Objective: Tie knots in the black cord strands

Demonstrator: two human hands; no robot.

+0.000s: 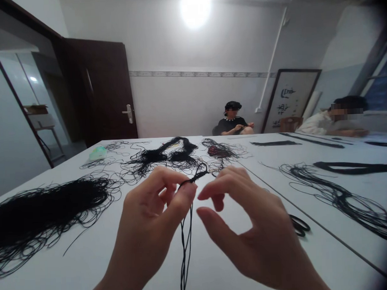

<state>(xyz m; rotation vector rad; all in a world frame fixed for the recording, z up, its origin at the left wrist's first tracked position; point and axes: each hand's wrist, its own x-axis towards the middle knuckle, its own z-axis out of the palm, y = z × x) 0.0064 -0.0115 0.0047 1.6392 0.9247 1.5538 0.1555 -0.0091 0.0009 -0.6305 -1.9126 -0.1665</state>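
My left hand [158, 210] pinches a knotted black cord [198, 176] between thumb and forefinger. The cord's short braided part with a small loop sticks up to the right above the fingertips, and several long strands [186, 252] hang down below them. Just right of it is my right hand [248, 215], its thumb and forefinger spread apart with nothing visible between them. Its far fingers are curled and partly hidden. Black looped handles [300, 225], perhaps of scissors, show on the white table [154, 266] beside my right hand, which hides the rest of them.
A big bundle of black cord [51, 206] lies at left. Farther back are tangled black cords [181, 152], a dark red bundle [217, 151] and a pale green item [97, 153]. More cord [339, 194] lies at right. Two people sit beyond the table.
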